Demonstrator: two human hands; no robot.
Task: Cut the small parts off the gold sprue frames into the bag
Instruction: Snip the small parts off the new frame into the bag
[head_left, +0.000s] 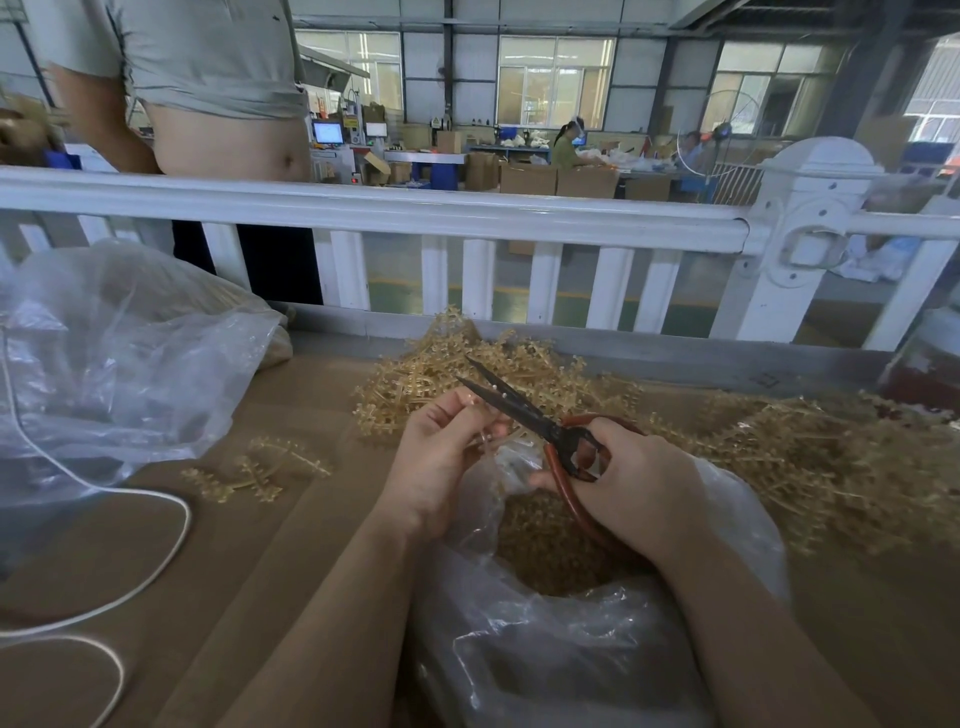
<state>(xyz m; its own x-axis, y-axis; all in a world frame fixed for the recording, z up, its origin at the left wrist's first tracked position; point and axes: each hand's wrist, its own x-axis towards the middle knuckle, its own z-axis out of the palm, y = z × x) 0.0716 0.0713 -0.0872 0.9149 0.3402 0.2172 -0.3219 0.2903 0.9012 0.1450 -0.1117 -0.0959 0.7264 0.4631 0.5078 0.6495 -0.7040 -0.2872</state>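
Cardboard tabletop (156, 545); tangled gold sprue frames (779, 457).

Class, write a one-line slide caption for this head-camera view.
Right hand works open scissors beside the left hand, above a clear bag of cut gold parts.

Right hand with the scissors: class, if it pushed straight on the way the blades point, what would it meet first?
Most likely the left hand's fingertips beside the scissors blades, then the sprue pile behind; depth is uncertain. The right hand holds the handles.
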